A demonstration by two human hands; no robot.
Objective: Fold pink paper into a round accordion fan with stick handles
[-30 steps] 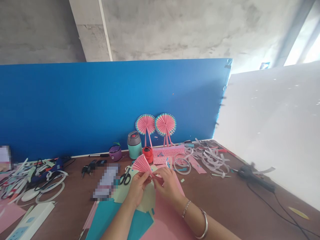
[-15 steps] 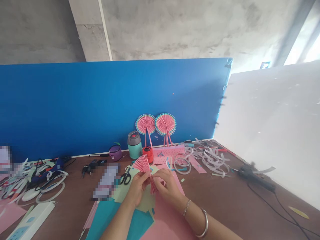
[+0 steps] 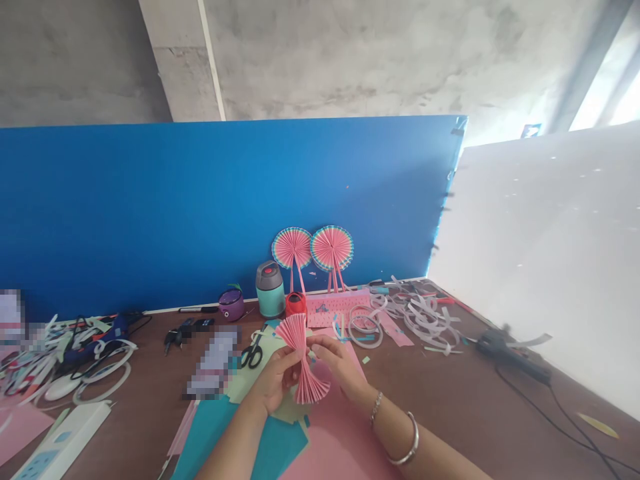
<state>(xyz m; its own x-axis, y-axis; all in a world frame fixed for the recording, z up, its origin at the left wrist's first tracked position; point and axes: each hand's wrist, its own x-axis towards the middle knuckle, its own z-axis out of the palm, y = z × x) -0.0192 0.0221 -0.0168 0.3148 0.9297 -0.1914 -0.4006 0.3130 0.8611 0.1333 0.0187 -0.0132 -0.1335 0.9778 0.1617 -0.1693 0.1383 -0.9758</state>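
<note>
A pink pleated paper fan (image 3: 311, 388) is pinched at its narrow middle, its folds spreading above and below like a bow tie. My left hand (image 3: 274, 377) is closed on that middle from the left, thumb in front. My right hand (image 3: 340, 363) is at the right side of the middle, fingers stretched out and slightly apart, the tips close to the folds; whether they touch cannot be made out. Below the hands lie pink paper (image 3: 340, 440), teal paper (image 3: 235, 433) and pale green paper (image 3: 243, 387). Black-handled scissors (image 3: 251, 355) rest left of the fan.
Two round pink fans (image 3: 332, 248) lean on the blue partition (image 3: 150, 213). Before it stand a teal flask (image 3: 271, 297), a purple pot (image 3: 231, 305) and a red tape roll (image 3: 295, 305). Curled white strips (image 3: 425, 320) lie right, a power strip (image 3: 67, 443) at left.
The lower half of the pleated paper has spread wide and swung right. The upper half is more upright. My right fingers have loosened and lifted slightly, while my left hand keeps its pinch.
</note>
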